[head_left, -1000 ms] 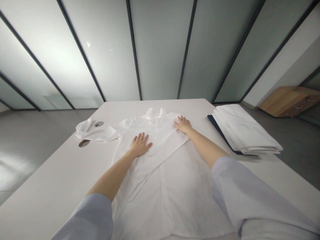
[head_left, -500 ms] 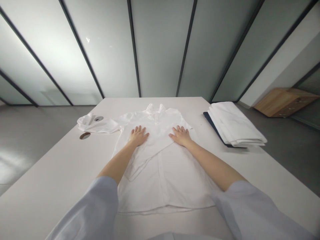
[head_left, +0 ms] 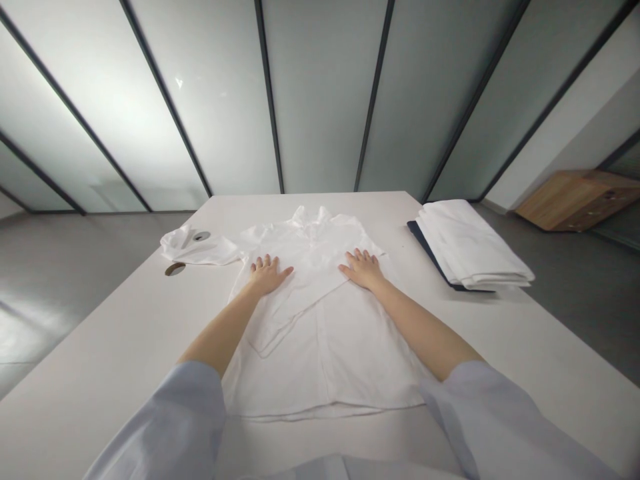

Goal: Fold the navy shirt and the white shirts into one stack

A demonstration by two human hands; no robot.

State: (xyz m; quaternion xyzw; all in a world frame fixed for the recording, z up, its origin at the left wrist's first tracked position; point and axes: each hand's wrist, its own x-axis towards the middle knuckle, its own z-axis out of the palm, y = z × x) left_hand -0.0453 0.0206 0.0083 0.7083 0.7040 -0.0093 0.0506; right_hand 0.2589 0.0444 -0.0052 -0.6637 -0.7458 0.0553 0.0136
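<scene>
A white shirt (head_left: 320,320) lies spread on the table, its collar toward the far edge and its hem near me. One sleeve (head_left: 295,320) is folded diagonally across the shirt's body, with its cuff at the lower left. The other sleeve (head_left: 213,252) stretches out to the left, bunched at its end. My left hand (head_left: 267,275) rests flat on the left side of the shirt, fingers apart. On the right side, near the folded sleeve's upper edge, my right hand (head_left: 363,268) also lies flat with its fingers spread.
Folded white cloth (head_left: 470,243) sits on a dark flat item (head_left: 430,257) at the table's right. Two round holes, one with a grey ring (head_left: 201,236), are in the white table (head_left: 150,333) at the left. A wooden cabinet (head_left: 565,200) stands beyond, by frosted panels.
My left hand has slid a little to the left and toward me over the shirt. My right hand stays in place. The view has shifted slightly.
</scene>
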